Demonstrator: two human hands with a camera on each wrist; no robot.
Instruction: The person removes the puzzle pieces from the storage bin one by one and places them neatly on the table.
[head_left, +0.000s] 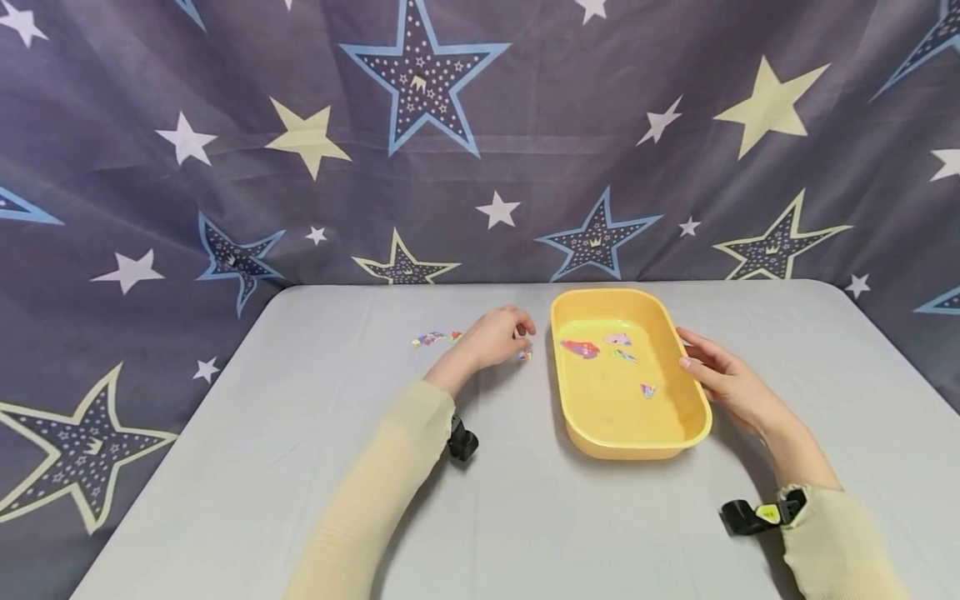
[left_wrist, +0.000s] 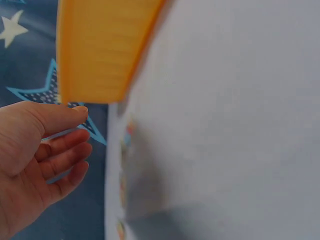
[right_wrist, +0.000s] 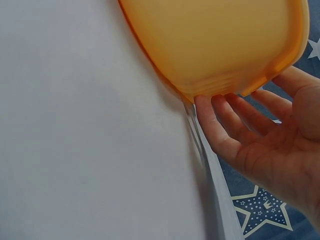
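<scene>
A yellow plastic tub (head_left: 611, 421) stands right of centre. Inside it lie several small colourful flat cutouts, among them a red and purple one (head_left: 581, 349) and a small purple-blue one (head_left: 648, 390). My right hand (head_left: 738, 390) holds the tub's right side, thumb at the rim and fingertips against the outer wall (right_wrist: 215, 82). To the tub's left, my left hand (head_left: 491, 337) hovers low over the table with loosely bent fingers. Nothing shows between its thumb and fingers in the left wrist view. Just below these fingertips is a small bright cutout (head_left: 525, 355).
More colourful cutouts (head_left: 431, 338) lie on the table left of my left hand, partly hidden by it. The table has a pale grey cover (head_left: 510, 517). A dark star-patterned curtain (head_left: 450, 192) hangs along the table's back edge.
</scene>
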